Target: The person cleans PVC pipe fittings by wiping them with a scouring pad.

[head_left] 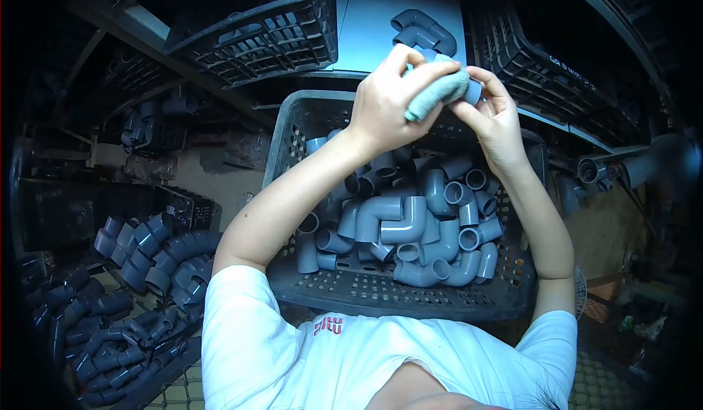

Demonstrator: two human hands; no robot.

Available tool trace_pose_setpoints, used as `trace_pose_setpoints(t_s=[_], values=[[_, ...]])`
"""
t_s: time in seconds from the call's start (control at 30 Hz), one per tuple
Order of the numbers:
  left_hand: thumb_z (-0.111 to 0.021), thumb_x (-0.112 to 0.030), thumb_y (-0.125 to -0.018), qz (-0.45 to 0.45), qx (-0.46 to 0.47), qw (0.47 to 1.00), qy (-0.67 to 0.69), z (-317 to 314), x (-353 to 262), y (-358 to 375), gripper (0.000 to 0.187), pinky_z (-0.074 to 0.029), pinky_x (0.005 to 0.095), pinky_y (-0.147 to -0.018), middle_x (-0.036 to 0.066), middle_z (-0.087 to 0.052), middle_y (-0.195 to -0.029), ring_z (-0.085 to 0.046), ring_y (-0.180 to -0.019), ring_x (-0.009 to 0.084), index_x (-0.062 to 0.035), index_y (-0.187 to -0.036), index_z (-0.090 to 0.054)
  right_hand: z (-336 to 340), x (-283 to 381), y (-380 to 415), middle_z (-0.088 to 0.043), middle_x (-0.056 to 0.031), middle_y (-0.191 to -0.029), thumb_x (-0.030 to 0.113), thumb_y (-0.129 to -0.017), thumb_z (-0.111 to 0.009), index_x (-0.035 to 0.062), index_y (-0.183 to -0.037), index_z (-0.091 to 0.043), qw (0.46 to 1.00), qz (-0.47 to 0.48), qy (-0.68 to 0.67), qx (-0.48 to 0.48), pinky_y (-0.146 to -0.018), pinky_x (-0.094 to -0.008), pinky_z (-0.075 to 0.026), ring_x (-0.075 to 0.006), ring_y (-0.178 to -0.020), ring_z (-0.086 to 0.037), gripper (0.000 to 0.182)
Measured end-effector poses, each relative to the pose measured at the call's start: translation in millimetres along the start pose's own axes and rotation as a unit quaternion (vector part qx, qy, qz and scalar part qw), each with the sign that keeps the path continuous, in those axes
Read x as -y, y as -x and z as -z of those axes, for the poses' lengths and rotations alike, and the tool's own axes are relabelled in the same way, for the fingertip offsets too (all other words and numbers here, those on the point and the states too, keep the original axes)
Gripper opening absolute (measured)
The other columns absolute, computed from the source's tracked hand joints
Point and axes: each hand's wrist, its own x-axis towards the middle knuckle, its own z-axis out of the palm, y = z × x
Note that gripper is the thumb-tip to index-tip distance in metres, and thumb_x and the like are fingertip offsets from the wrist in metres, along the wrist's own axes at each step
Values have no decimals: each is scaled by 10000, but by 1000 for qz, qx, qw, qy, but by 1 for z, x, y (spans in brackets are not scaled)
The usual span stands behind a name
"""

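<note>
My left hand [388, 102] is closed around a pale green cloth [439, 97], which is pressed against a grey plastic pipe fitting. The end of that pipe fitting [474, 92] shows beyond the cloth, and the fingers and thumb of my right hand [498, 113] grip it. Cloth and hand cover the rest of its shape. Both hands are raised over the far edge of a black plastic crate [399, 304]. Grey pipe elbows [403, 220] lie piled inside the crate. Just beyond my hands, another grey elbow [425, 33] rests on a white surface [366, 15].
Black crates stand at the back left [271, 40] and back right [542, 66]. Many more grey fittings [146, 256] are heaped at the left. A few grey fittings [592, 170] sit at the right, beside a wooden board [604, 230].
</note>
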Motion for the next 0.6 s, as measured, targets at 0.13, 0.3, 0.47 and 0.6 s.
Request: trace_pose_setpoints(t_s=[0.13, 0.3, 0.47, 0.6], values=[[-679, -14, -735, 54, -43, 998, -8, 1, 18, 1, 483, -545, 341, -730, 116, -615, -938, -630, -786, 263, -125, -1203, -728, -4, 6, 1, -530, -99, -1215, -3, -881, -697, 48, -1270, -492, 998, -45, -27, -32, -1036, -316, -491, -156, -1138, -590, 442], [-786, -42, -673, -43, -35, 998, -35, -3, 1, 2, 655, -545, 344, -667, 104, -596, -961, -626, -764, 252, -153, -1309, -671, -4, 11, 0, -534, -106, -1198, 186, -962, -641, 85, -1230, -454, 989, -96, -108, -21, -1099, -425, -474, -179, -1182, -564, 342], [-807, -70, -697, -56, -33, 992, -104, -5, 12, 3, 657, -526, 338, -627, 81, -547, -959, -601, -726, 235, -169, -1329, -658, 3, 1, -3, -539, -109, -1201, 229, -975, -641, 77, -1222, -469, 986, -128, -107, -4, -1058, -405, -505, -177, -1188, -562, 337], [-798, -91, -690, -16, -26, 989, -145, -3, 12, 6, 708, -514, 341, -632, 78, -566, -972, -607, -745, 235, -169, -1373, -627, -5, 12, -6, -545, -128, -1208, 243, -983, -630, 34, -1250, -477, 981, -130, -110, -94, -994, -409, -554, -202, -1125, -611, 373]])
